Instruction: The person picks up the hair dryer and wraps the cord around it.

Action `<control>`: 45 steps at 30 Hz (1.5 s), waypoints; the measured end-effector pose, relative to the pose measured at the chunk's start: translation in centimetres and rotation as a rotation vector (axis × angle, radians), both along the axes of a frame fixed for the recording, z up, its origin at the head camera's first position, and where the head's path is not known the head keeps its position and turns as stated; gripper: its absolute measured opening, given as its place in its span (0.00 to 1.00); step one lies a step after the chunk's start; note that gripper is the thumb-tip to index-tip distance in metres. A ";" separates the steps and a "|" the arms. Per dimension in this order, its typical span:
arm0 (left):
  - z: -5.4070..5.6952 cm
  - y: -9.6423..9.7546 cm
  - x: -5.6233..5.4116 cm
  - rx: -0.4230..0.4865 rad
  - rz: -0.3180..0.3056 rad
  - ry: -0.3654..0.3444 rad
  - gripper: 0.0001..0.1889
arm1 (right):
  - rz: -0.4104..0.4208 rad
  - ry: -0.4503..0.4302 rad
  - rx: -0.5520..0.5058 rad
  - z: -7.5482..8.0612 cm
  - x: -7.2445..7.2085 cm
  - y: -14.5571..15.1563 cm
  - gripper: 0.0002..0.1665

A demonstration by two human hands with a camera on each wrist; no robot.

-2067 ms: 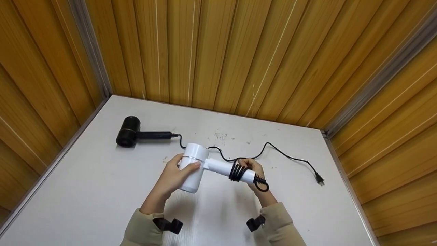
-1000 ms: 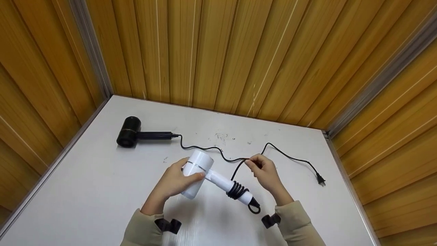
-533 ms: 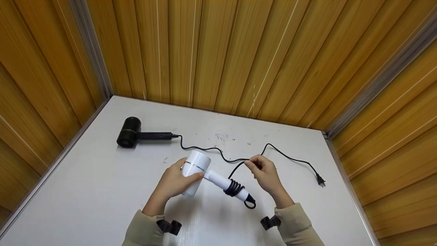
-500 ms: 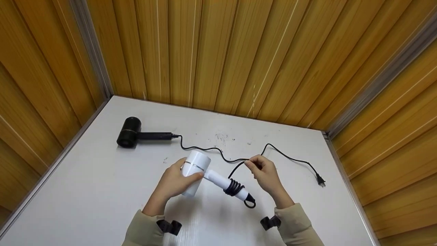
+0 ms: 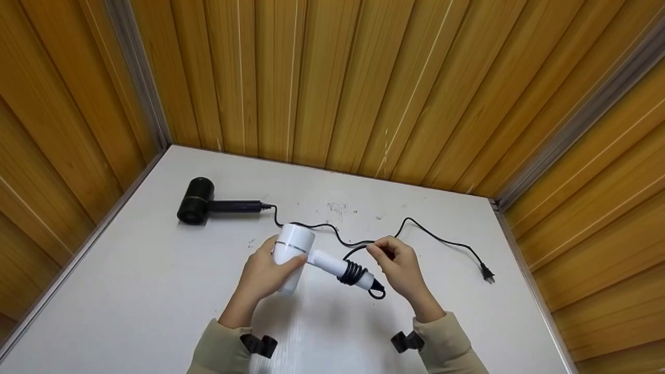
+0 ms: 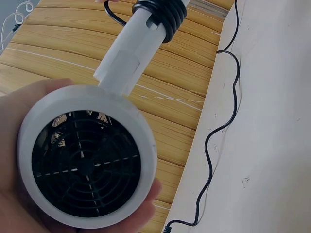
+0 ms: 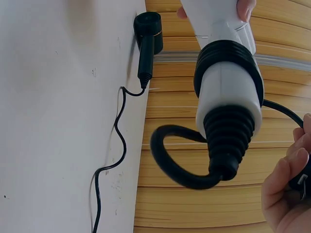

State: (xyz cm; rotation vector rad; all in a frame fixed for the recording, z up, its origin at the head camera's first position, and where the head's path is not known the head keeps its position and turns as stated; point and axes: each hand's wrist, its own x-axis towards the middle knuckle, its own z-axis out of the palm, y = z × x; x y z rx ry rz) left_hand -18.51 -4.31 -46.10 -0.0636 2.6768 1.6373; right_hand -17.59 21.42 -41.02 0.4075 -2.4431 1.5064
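My left hand (image 5: 265,272) grips the barrel of a white hair dryer (image 5: 294,239), thumb along its near side. Its round dark grille faces the camera in the left wrist view. The handle (image 5: 329,263) points right and slightly down, with a black cord (image 5: 353,273) wound round it in several turns. From this coil a short length runs to my right hand (image 5: 400,265), whose thumb and fingers pinch it. In the right wrist view, a black piece with a metal prong, likely the plug (image 7: 302,180), shows in that hand at the frame's edge.
A black hair dryer (image 5: 195,200) lies at the back left of the white table (image 5: 156,291). Its cord (image 5: 441,239) snakes behind both hands to a two-pin plug (image 5: 487,273) on the right. Wood-patterned walls (image 5: 332,78) enclose the back and sides.
My right hand has left the wound coil and moved right, drawing a length of cord out from it. The white hair dryer dipped, then rose slightly towards the left in my left hand.
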 end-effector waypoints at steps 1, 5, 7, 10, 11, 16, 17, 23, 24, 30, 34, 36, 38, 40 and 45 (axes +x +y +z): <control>0.0 0.0 0.0 0.006 0.007 0.001 0.39 | -0.005 0.012 0.003 0.1 0.1 -0.1 0.05; 0.2 0.1 -0.1 0.028 0.034 0.029 0.39 | -0.023 0.061 0.024 0.3 0.6 -0.7 0.04; 0.4 0.2 -0.1 0.031 0.050 0.049 0.39 | -0.029 0.073 0.031 0.3 0.8 -0.9 0.04; 0.5 0.3 -0.2 0.025 0.083 0.067 0.39 | -0.033 0.098 0.049 -0.6 0.7 -0.9 0.04; 0.5 0.4 -0.2 0.024 0.095 0.071 0.39 | -0.032 0.111 0.055 -1.0 0.7 -0.9 0.04; 0.4 0.6 -0.3 0.029 0.143 0.089 0.40 | -0.007 0.242 0.078 -2.6 0.7 -1.2 0.09; 0.4 0.6 -0.3 0.032 0.150 0.093 0.41 | -0.002 0.277 0.082 -2.8 0.8 -1.3 0.10; 0.5 0.7 -0.5 0.033 0.180 0.106 0.41 | -0.015 0.431 0.173 -3.9 1.5 -2.1 0.15; 0.5 0.7 -0.5 0.031 0.182 0.108 0.41 | -0.020 0.445 0.195 -4.1 1.5 -2.3 0.17; 0.5 0.7 -0.4 0.028 0.204 0.104 0.40 | -0.048 0.541 0.325 -5.2 1.6 -3.0 0.21; 0.5 0.7 -0.5 0.045 0.200 0.115 0.40 | -0.072 0.618 0.386 -6.3 1.5 -3.6 0.23; 0.5 0.8 -0.5 0.056 0.198 0.119 0.40 | -0.082 0.621 0.373 -7.0 1.3 -3.8 0.23; 0.5 0.8 -0.5 0.074 0.195 0.116 0.40 | -0.087 0.589 0.323 -7.8 1.2 -4.0 0.19; 0.6 0.8 -0.5 0.094 0.194 0.101 0.40 | -0.083 0.521 0.240 -8.4 1.0 -4.2 0.15; 0.8 0.9 -0.4 0.135 0.178 0.055 0.40 | -0.060 0.330 0.047 -9.8 0.3 -4.4 0.08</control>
